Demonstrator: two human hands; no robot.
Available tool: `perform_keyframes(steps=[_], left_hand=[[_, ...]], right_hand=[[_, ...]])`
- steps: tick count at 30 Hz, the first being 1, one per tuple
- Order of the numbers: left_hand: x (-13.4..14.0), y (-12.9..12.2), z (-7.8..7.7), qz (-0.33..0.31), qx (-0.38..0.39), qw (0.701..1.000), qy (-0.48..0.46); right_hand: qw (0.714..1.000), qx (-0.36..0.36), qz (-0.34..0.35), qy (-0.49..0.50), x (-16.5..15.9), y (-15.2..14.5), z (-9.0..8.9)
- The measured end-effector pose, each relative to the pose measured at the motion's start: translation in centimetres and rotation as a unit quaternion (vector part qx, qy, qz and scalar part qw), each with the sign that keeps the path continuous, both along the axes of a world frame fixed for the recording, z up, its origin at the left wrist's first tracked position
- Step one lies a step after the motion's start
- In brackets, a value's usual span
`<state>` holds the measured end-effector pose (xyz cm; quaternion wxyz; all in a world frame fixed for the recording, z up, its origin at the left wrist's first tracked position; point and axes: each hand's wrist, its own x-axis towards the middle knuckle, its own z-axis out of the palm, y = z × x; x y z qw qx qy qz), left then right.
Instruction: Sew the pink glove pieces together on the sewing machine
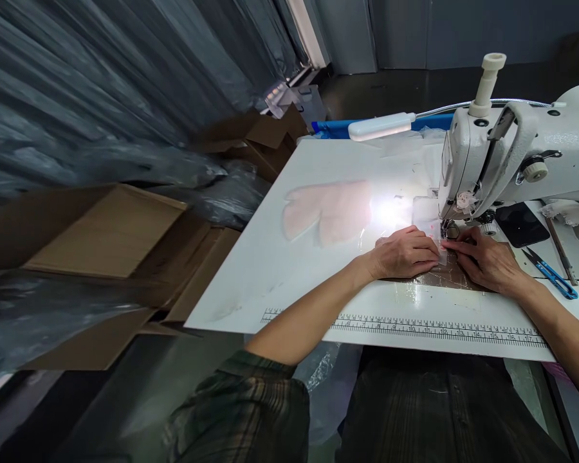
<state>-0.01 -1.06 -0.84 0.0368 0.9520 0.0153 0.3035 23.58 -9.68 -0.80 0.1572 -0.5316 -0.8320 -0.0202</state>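
A small, see-through whitish piece with pink spots [433, 230] lies at the presser foot [448, 228] of a white sewing machine [521, 148]. From the left, my left hand [408, 253] presses its bent fingers together on the edge of this piece. My right hand [487, 260] comes from the other side, thumb and forefinger closed at the piece's right edge, just in front of the needle. Both hands rest over a brown, shiny patch [444, 278] on the table. The exact grip of the fingertips is partly hidden.
A pale pink fabric cutout [345, 209] lies left on the white table [251, 270]. Blue thread snips [552, 273], a dark flat phone-like object [522, 224] and a ruler strip [415, 326] are nearby. A lamp [381, 127] lights the table. Cardboard boxes [106, 231] stand left.
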Motion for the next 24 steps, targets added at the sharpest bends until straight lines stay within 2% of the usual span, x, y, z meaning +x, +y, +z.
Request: perform_keyframes(steps=[7, 13, 18, 24], left_hand=[[-0.2, -0.4, 0.8, 0.024, 0.008, 0.994, 0.104], [0.2, -0.9, 2.0, 0.019, 0.057, 0.986, 0.153], [0.6, -0.4, 2.8, -0.006, 0.071, 0.980, 0.188], [0.1, -0.2, 2.2, 0.011, 0.045, 0.987, 0.153]], right_hand=[[1.000, 0.002, -0.003, 0.006, 0.1, -0.2, 0.0], [0.995, 0.056, 0.080, -0.001, -0.2, -0.4, 0.6], [0.997, 0.038, 0.061, -0.022, -0.6, -0.4, 1.0], [0.999, 0.009, 0.022, -0.046, -1.2, -0.4, 1.3]])
